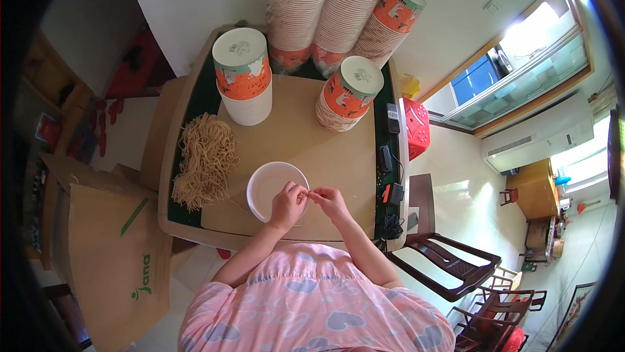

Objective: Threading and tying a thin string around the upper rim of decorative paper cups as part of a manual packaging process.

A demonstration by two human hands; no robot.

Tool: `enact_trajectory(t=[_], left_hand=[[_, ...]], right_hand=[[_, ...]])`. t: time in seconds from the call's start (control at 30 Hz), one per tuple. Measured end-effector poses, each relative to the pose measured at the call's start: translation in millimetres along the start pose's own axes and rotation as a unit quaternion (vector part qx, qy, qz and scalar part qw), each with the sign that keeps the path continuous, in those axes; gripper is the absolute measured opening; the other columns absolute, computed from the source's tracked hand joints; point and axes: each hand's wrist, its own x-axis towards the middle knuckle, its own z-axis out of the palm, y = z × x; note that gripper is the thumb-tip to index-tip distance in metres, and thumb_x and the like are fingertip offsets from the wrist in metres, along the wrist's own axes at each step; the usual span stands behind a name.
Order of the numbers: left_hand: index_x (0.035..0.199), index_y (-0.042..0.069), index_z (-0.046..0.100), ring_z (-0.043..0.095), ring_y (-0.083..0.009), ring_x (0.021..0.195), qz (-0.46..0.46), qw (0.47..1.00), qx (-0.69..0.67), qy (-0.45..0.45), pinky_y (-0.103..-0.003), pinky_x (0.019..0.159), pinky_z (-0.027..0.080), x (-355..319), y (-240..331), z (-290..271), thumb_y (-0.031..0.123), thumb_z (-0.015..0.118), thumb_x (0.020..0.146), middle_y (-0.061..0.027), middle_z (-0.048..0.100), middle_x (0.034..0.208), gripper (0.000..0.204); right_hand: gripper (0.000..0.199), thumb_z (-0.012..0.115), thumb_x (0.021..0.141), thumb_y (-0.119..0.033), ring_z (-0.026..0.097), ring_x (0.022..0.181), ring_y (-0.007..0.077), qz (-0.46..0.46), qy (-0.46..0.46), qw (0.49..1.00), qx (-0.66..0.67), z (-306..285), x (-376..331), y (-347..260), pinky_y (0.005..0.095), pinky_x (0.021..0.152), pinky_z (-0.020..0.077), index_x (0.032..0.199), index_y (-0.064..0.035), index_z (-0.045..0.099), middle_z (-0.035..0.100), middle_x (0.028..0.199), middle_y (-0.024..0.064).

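My left hand (289, 205) and my right hand (331, 204) meet over the near right rim of a white paper bucket (263, 179), which stands upright with its mouth up. Thumbs and fingers of both hands are pinched together at the tips. What looks like a thin tan string (299, 197) shows between them, mostly hidden by the fingers. To the left lies a tangled heap of tan strings (203, 160), with a loose end trailing toward the bucket.
Upside-down stacks of orange-printed paper buckets stand at the back left (244, 82) and back right (348, 95). Taller bucket stacks (299, 13), some plastic-wrapped, line the wall. Black adapters and cables (392, 194) lie along the table's right edge. A cardboard box (117, 254) and dark chair (449, 264) flank me.
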Motion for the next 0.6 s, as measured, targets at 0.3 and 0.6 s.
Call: enact_trajectory(t=[0.3,0.6], left_hand=[[0.074,0.007,0.057,0.059,-0.0247,0.065,0.002,1.0,0.004,0.009,-0.035,0.056,0.048,-2.2,-1.3,0.0,0.007,0.066,0.071,-0.0069,0.056,0.076,0.009],[0.074,0.005,0.059,0.056,-0.0188,0.06,-0.023,0.999,-0.041,0.01,-0.03,0.054,0.046,-3.5,-2.1,-8.6,0.003,0.066,0.071,-0.0062,0.056,0.073,0.007]], right_hand=[[0.014,0.063,0.081,-0.013,0.052,0.069,0.0074,-0.008,0.001,1.0,0.0,0.5,0.1,0.8,0.0213,0.062,0.0422,0.088,-0.0005,0.064,0.062,0.076,0.0014],[0.011,0.067,0.075,-0.006,0.053,0.066,0.0086,-0.174,0.061,0.973,-0.141,4.7,-4.2,5.2,0.0224,0.06,0.0439,0.083,-0.0037,0.06,0.058,0.073,0.0018]])
